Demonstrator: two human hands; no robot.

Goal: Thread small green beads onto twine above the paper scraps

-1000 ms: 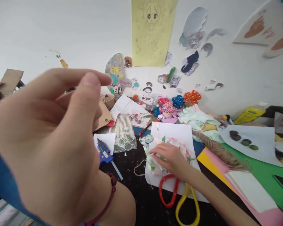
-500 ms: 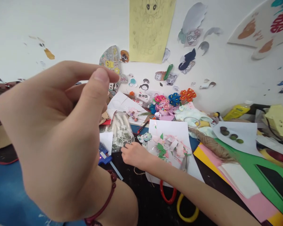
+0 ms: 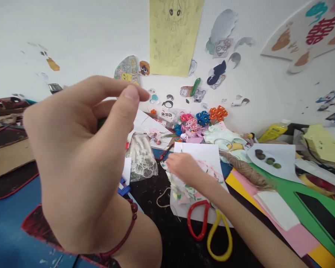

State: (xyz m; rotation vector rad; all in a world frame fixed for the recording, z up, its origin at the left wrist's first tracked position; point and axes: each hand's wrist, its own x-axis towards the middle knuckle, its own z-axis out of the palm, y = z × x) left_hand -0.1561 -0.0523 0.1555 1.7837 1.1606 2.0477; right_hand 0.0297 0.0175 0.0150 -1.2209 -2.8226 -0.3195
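Sorting paper cutouts on a crowded craft bench (image 3: 162, 238)

Left hand (image 3: 80, 167) is raised, fingers pinched, contents unclear; right hand (image 3: 184, 167) presses spread fingers on the flower cutouts (image 3: 184, 191), likely next needing a careful pinch.

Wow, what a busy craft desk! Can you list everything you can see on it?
scissors: one, red and yellow handles, front of table
white sheet: one, under paper scraps, centre
paper scraps: a pile, pink and green, on that sheet
plastic bag: one, clear, left of sheet
paper flowers: a cluster, pink, blue, orange, by the wall
twine: one bundle, brown, right of sheet
yellow drawing: one, on the wall
left hand: raised close to camera, fingertips pinched
right hand: resting on the paper scraps
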